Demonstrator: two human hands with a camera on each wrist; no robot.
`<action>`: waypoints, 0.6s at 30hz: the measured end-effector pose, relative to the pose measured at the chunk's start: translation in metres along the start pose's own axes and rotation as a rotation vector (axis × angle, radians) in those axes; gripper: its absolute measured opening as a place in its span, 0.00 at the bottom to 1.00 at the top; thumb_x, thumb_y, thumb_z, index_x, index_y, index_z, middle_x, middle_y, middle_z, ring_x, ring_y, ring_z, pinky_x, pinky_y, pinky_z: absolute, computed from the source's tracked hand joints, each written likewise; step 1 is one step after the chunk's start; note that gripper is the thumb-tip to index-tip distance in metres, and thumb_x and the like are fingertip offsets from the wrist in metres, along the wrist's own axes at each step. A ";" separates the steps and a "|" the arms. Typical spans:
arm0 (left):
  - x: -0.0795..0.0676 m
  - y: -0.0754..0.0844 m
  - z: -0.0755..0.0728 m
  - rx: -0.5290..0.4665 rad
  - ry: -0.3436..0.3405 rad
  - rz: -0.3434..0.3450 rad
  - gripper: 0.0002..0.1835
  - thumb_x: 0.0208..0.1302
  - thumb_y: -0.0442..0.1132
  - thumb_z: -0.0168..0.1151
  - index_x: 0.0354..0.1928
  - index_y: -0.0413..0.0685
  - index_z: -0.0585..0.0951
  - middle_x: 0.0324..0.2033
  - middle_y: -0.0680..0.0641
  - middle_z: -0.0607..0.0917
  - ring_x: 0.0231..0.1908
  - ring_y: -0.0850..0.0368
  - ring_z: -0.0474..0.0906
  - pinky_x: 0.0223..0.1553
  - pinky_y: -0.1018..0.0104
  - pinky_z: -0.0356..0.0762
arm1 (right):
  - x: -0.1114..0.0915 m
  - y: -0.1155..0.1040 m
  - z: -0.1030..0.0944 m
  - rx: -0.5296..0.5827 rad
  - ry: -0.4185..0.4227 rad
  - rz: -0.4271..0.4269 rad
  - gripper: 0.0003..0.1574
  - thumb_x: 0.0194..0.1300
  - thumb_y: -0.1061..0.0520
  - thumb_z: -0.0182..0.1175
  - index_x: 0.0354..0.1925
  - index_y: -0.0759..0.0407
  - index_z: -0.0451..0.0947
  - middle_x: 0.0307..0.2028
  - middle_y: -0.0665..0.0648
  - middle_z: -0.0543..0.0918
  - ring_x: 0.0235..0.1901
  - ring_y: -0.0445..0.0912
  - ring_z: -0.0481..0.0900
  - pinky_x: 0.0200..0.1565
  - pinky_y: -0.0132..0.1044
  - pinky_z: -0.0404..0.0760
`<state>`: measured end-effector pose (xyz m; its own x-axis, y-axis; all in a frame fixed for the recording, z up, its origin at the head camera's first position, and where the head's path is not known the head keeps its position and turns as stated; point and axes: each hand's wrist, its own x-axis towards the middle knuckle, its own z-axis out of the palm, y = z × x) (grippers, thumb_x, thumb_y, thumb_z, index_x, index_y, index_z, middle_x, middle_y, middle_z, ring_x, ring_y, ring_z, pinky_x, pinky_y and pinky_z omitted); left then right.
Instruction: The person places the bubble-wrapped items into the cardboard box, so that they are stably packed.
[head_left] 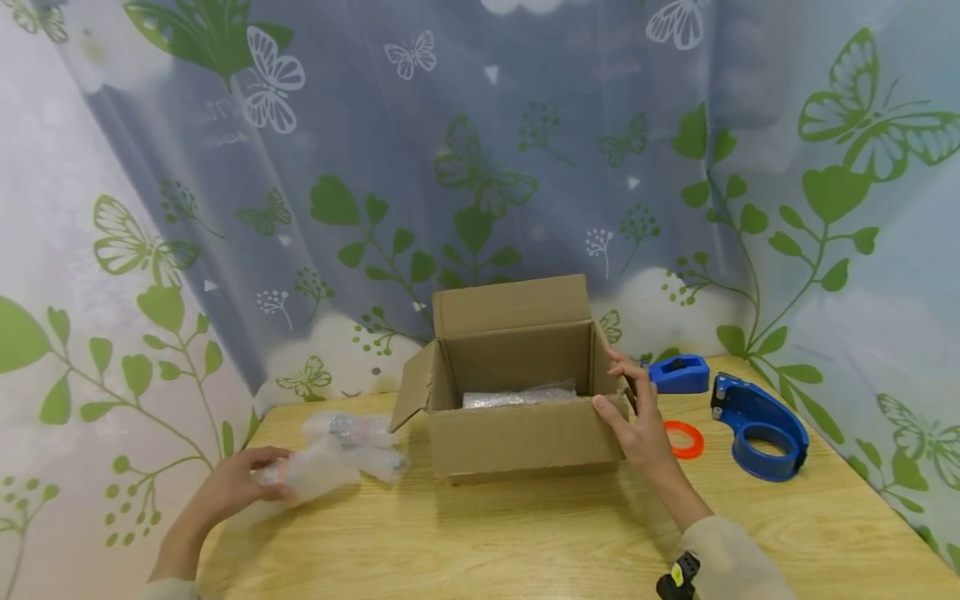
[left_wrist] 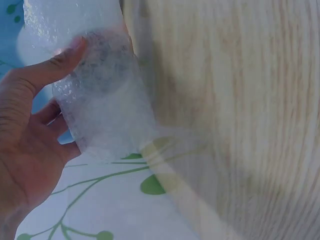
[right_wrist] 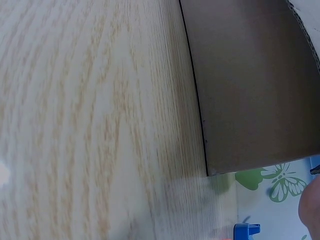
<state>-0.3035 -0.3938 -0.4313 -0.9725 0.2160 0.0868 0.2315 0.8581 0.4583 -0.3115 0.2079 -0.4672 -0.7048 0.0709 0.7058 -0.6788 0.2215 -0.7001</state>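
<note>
At the left of the head view, my left hand (head_left: 236, 485) holds one end of a bubble-wrapped package (head_left: 322, 473). In the left wrist view the thumb lies over the clear wrap (left_wrist: 107, 105) and the fingers are behind it. Another bubble-wrapped package (head_left: 363, 430) lies just beyond it on the table. My right hand (head_left: 643, 433) grips the front right corner of an open cardboard box (head_left: 525, 442), thumb on the front wall and fingers at the right side. Inside the box, shiny bubble wrap (head_left: 517, 397) shows above the front wall.
Right of the box stand a blue tape dispenser (head_left: 681, 375) and a larger blue hand-held tape dispenser (head_left: 765, 442). An orange-red ring (head_left: 684, 440) lies near my right hand. A patterned curtain (head_left: 480, 167) hangs behind the wooden table (head_left: 525, 542).
</note>
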 end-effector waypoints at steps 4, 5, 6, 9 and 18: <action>0.000 0.006 -0.012 -0.010 -0.008 -0.035 0.38 0.59 0.55 0.77 0.65 0.39 0.80 0.60 0.30 0.82 0.58 0.29 0.79 0.53 0.35 0.80 | 0.001 0.001 -0.002 0.014 0.001 0.003 0.24 0.70 0.70 0.59 0.61 0.70 0.65 0.77 0.63 0.62 0.77 0.62 0.57 0.71 0.73 0.22; 0.000 0.008 -0.016 -0.002 -0.005 -0.033 0.39 0.60 0.56 0.77 0.66 0.38 0.80 0.60 0.30 0.82 0.58 0.28 0.79 0.52 0.34 0.80 | 0.001 0.000 -0.002 0.015 0.003 -0.001 0.24 0.70 0.70 0.60 0.61 0.70 0.65 0.77 0.62 0.63 0.77 0.61 0.57 0.72 0.73 0.22; 0.000 0.010 -0.019 0.007 0.001 -0.035 0.39 0.61 0.57 0.76 0.67 0.39 0.79 0.59 0.30 0.82 0.58 0.28 0.79 0.52 0.35 0.80 | 0.002 -0.001 -0.002 0.017 0.002 -0.006 0.24 0.70 0.70 0.60 0.61 0.69 0.65 0.77 0.61 0.63 0.77 0.61 0.58 0.72 0.72 0.22; 0.001 0.018 -0.028 0.020 0.032 -0.028 0.40 0.62 0.59 0.74 0.68 0.39 0.78 0.59 0.29 0.82 0.57 0.28 0.79 0.51 0.35 0.81 | 0.001 -0.002 -0.002 0.023 -0.001 -0.023 0.24 0.69 0.70 0.60 0.61 0.69 0.66 0.77 0.60 0.64 0.77 0.61 0.58 0.72 0.72 0.23; 0.004 0.059 -0.054 0.000 0.132 0.031 0.38 0.63 0.60 0.73 0.69 0.47 0.79 0.65 0.33 0.79 0.61 0.30 0.76 0.53 0.33 0.79 | 0.000 -0.003 0.001 0.026 0.001 -0.029 0.24 0.69 0.70 0.61 0.60 0.69 0.66 0.77 0.62 0.64 0.77 0.61 0.59 0.73 0.71 0.24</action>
<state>-0.2953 -0.3670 -0.3558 -0.9597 0.1788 0.2166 0.2611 0.8522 0.4535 -0.3096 0.2066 -0.4648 -0.6845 0.0654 0.7261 -0.7042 0.1982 -0.6818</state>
